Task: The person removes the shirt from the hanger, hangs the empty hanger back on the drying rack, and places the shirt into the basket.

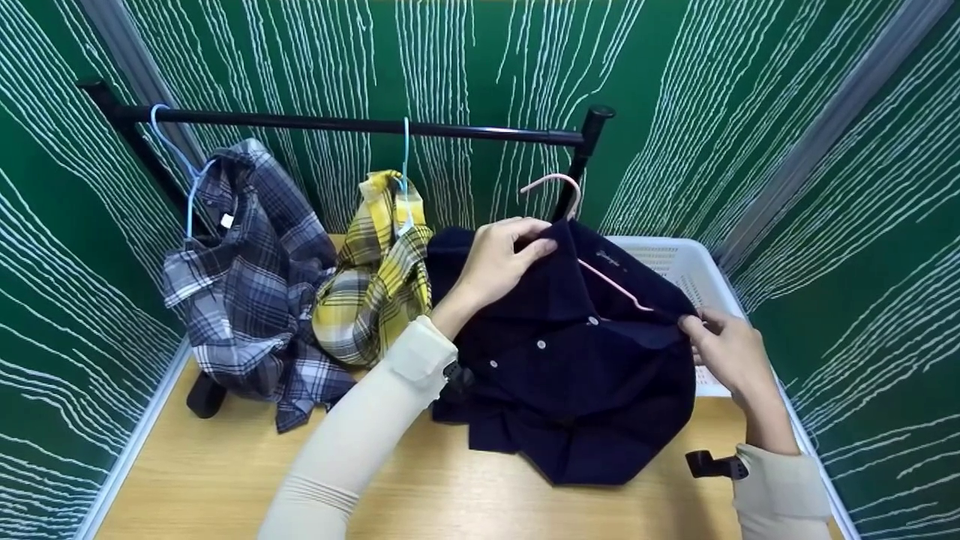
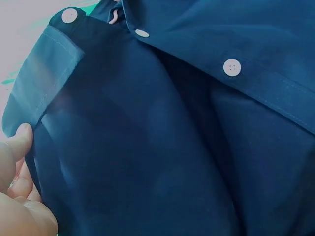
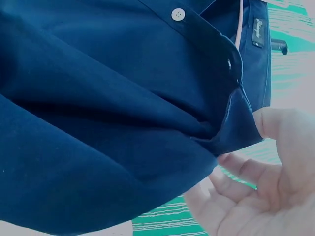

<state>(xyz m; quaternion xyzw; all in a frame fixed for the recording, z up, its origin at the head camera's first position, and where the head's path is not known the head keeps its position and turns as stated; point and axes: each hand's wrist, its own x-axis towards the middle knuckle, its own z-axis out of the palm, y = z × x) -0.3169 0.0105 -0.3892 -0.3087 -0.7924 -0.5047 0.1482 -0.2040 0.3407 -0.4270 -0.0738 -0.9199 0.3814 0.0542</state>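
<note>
Pinching the collar (image 1: 568, 281) of the navy shirt (image 1: 600, 390) at opposite sides, with left grip (image 1: 501, 259) and right grip (image 1: 729, 352), over the wooden surface (image 1: 420, 487). Between both, inside the collar: pink hanger (image 1: 611, 283), slanting lengthwise down toward right grip, rising at its hook (image 1: 555, 178) nearer left grip. Up and left from there: black rail (image 1: 300, 120), bearing grey plaid shirt (image 1: 259, 300) and yellow plaid shirt (image 1: 360, 300). Behind, rightward: white basket (image 1: 701, 262).

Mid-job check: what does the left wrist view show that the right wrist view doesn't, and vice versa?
Only the left wrist: the left hand at an edge of the navy shirt.
Only the right wrist: the right hand pinching the shirt, plus the neck label.
Both: the shirt, white buttons (right shows just one), part of the pink hanger.
</note>
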